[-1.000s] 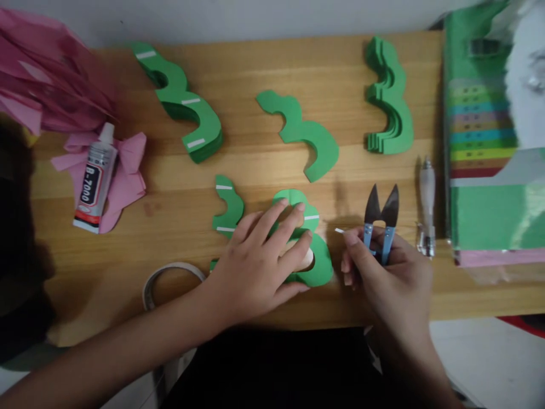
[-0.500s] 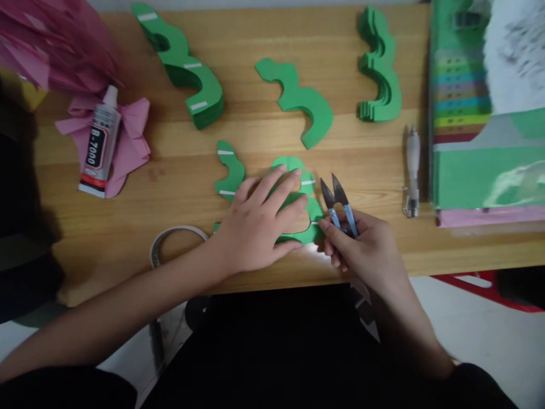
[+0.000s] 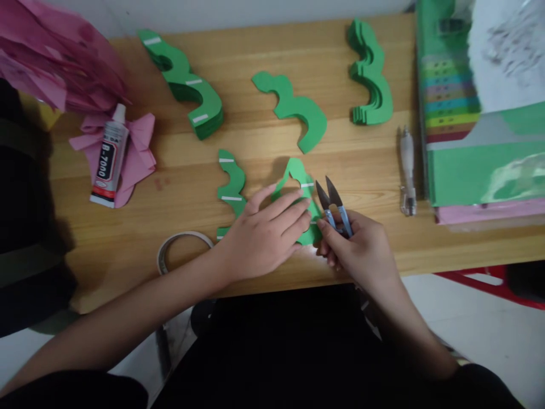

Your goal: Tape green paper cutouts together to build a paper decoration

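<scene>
My left hand [image 3: 266, 230] lies across a green paper cutout [image 3: 294, 169] near the table's front edge, its fingers stretched out and covering much of it. White tape strips show along the cutout's right side. In my right hand [image 3: 360, 241] are thread snips [image 3: 336, 213] with blue handles, their dark blades apart and pointing away from me. That thumb tip touches the cutout's lower right edge. Just left of the cutout lies a wavy green paper piece [image 3: 232, 177] with tape strips, its lower part hidden by my left hand.
Stacked green wavy pieces [image 3: 206, 111] and a second stack [image 3: 381, 94] lie further back, a loose one [image 3: 304, 108] between them. A tape roll [image 3: 164, 250], a glue tube [image 3: 111, 156] on pink paper, a pen [image 3: 407, 167] and a green folder [image 3: 464, 176] surround the work.
My left hand has drawn slightly toward me, its fingers closer together. The cutout's left part has shifted, narrowing its shape. My right hand still holds the snips; the view has tilted slightly.
</scene>
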The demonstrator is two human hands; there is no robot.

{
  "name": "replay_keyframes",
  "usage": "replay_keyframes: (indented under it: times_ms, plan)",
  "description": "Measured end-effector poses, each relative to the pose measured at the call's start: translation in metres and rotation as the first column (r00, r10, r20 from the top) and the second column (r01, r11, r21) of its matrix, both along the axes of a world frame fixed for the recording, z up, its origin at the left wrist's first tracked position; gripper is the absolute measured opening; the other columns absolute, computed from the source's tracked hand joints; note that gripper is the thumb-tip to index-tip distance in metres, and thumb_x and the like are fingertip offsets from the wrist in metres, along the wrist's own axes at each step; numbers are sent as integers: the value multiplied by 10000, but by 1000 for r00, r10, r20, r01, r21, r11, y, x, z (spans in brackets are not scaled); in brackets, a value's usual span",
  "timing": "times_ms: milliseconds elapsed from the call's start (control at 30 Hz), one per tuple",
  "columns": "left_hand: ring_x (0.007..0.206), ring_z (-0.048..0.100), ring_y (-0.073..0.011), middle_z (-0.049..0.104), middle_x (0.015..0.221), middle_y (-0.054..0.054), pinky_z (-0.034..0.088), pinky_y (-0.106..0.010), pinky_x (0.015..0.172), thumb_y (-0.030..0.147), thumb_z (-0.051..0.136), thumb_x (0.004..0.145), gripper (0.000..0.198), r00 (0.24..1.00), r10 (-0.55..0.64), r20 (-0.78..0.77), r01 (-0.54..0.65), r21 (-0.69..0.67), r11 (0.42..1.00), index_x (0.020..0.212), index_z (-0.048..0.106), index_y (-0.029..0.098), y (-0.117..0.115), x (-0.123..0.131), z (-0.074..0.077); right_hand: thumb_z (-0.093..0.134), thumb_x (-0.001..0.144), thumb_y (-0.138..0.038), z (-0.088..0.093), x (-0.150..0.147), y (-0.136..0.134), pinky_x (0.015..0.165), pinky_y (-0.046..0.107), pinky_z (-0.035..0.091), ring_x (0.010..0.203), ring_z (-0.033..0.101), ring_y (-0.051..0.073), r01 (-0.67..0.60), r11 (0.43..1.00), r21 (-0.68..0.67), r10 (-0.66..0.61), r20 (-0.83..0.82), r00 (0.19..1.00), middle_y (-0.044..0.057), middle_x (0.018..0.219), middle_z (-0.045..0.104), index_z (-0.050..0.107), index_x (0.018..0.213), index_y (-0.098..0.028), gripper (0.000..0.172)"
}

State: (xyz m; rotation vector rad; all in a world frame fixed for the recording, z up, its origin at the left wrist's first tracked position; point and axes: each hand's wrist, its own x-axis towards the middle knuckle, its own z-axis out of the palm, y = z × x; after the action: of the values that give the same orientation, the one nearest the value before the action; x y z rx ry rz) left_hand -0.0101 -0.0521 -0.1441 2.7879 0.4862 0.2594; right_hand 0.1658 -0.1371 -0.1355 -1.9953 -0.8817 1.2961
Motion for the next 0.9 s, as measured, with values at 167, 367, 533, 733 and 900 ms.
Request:
replay_keyframes:
  times_ms: [167,367,533,733,900]
  plan:
    - [1257,563,-231,660,1296,-70,309,-484,1155,181,455,967,265,999,-47,27,45,63,997,1123,667,204,0,-2,-1,581,879,-372,-1,0,0,357,178,413,323,507,62,-14,1000,9,14,15,1000,-61,493,588,522,714,-197,248]
    - [1281,545,-255,638,1326,-80,348,-509,1123,180,478,965,262,996,-83,24,80,99,992,1133,675,224,0,-5,-5,577,883,-395,-4,0,-1,369,182,417,328,512,61,-15,1000,13,15,22,1000,-62,489,588,528,724,-193,261]
    - [1307,526,-249,615,1358,-83,301,-503,1155,170,498,961,269,997,-77,25,75,59,995,1163,668,225,-1,-6,-7,555,892,-373,-5,-1,-2,371,190,415,323,513,65,-19,999,27,18,45,999,-65,490,593,529,738,-199,235]
    - [1293,538,-244,627,1352,-76,285,-496,1175,215,492,959,326,998,-66,11,65,62,996,1258,605,148,-1,-4,-7,555,879,-356,-4,-2,-1,380,204,406,317,506,70,-24,1000,15,22,89,996,-63,476,591,532,729,-202,216]
    - [1299,537,-281,608,1372,-101,402,-471,1102,212,483,966,355,993,-101,-65,113,230,967,1289,569,90,-4,-3,-5,559,863,-358,-3,-4,1,428,229,421,341,525,86,-31,999,8,30,148,989,-46,477,603,532,706,-203,223]
